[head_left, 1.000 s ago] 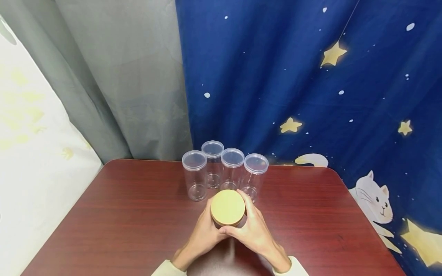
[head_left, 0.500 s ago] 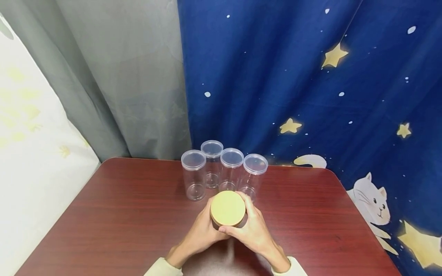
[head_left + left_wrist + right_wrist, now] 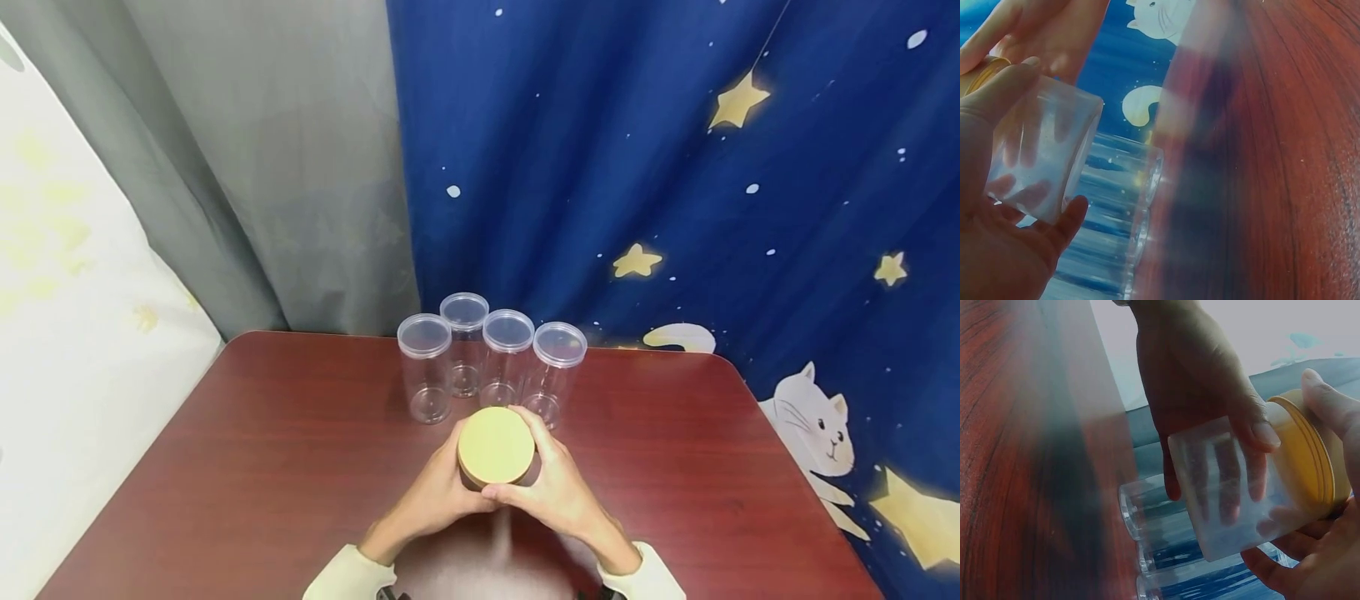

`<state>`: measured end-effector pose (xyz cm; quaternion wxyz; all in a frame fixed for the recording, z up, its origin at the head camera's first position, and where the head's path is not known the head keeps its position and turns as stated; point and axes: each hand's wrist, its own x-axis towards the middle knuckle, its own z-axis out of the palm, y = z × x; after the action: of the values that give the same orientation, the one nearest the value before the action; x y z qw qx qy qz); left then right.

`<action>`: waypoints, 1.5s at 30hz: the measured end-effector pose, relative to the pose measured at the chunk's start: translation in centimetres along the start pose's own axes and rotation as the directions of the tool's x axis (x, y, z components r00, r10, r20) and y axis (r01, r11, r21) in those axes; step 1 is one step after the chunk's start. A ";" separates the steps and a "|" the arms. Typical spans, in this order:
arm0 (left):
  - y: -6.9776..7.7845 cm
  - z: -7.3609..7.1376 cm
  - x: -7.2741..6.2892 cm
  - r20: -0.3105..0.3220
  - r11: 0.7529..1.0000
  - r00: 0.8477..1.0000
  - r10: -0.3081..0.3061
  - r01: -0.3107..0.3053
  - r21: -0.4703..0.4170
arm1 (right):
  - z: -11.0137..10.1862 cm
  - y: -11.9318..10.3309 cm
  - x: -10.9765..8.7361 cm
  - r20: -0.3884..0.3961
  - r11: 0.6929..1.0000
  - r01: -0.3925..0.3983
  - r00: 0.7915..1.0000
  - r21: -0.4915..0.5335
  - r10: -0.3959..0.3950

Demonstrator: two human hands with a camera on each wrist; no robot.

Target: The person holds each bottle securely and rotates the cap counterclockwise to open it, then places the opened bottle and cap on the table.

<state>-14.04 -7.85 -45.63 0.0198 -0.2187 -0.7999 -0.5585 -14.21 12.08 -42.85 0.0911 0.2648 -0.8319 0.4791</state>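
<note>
Red-brown wood grain runs across the tabletop (image 3: 300, 467), with a pale sheen toward six o'clock, nearest the person. Taking the held jar (image 3: 1216, 487) as the dial's centre, the table's rounded far corners lie at about ten and two. Grey curtain (image 3: 322, 167) hangs at eleven; blue curtain (image 3: 555, 167) printed with yellow stars fills the backdrop from twelve round to three, where a white cat figure (image 3: 817, 425) shows beside the table edge. White fabric (image 3: 75, 375) with faint yellow prints falls between nine and ten. The jar, clear with a light wooden-looking lid (image 3: 497, 446), is at the table's near middle, clasped between left hand (image 3: 438, 492) and right hand (image 3: 558, 496), thumbs close together; whether its base touches the wood I cannot tell. Four clear lidded containers (image 3: 507, 367) stand upright, closely grouped, from half past ten to past one. Cream sleeves (image 3: 348, 575) enter near eight and four.
</note>
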 end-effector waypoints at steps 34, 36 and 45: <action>0.6 0.8 0.8 -0.173 0.998 0.984 -0.032 0.042 0.053 | 1.3 -0.6 -0.4 -0.127 1.000 -0.016 0.992 -0.002 0.015; 0.6 0.9 0.7 -0.177 0.997 0.984 -0.036 0.048 0.060 | 1.6 -0.7 -0.5 -0.135 0.999 -0.037 0.990 -0.008 0.036; 0.2 1.3 0.7 -0.188 0.995 0.982 0.027 -0.008 0.102 | 2.4 -0.6 -0.6 -0.199 0.996 -0.086 0.977 -0.015 0.081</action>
<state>-14.28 -6.39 -45.73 0.1118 -0.1702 -0.8197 -0.5354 -13.13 10.05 -43.91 0.1562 0.1796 -0.8346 0.4968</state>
